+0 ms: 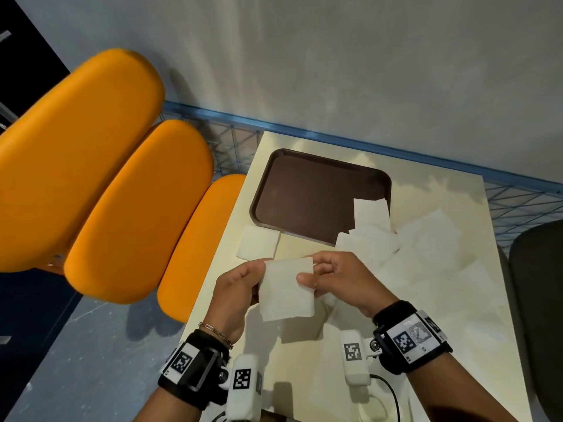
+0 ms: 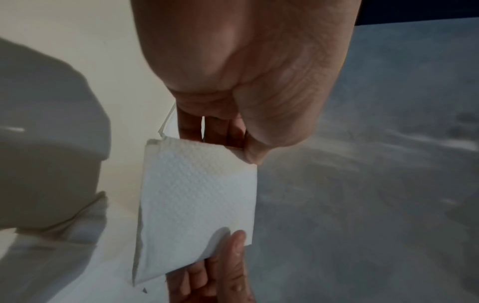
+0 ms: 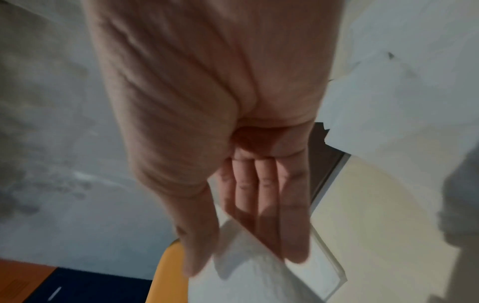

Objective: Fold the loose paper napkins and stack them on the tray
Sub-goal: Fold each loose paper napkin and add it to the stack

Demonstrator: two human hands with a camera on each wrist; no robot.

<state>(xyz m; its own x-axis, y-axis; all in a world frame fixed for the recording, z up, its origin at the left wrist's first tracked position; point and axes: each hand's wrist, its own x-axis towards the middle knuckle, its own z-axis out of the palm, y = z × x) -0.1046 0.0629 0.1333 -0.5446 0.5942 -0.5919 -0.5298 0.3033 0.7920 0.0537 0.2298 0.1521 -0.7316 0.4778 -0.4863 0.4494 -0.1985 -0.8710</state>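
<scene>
white embossed napkin (image 1: 288, 287) folded, held above table; left hand (image 1: 236, 287) and right hand (image 1: 338, 277) pinch its edges

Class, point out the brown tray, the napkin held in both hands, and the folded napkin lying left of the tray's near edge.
tray (image 1: 304, 193): head view, bare middle of its floor.
held napkin (image 1: 286, 290): head view, centre of the sheet.
folded napkin (image 1: 258, 242): head view, middle of its top face.

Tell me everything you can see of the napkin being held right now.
The held napkin is white embossed paper, folded into a rough rectangle with layered edges showing at one side. It hangs above the cream table, near its front edge. The left hand pinches its left edge; the right hand pinches its right side between thumb and fingers.
</scene>
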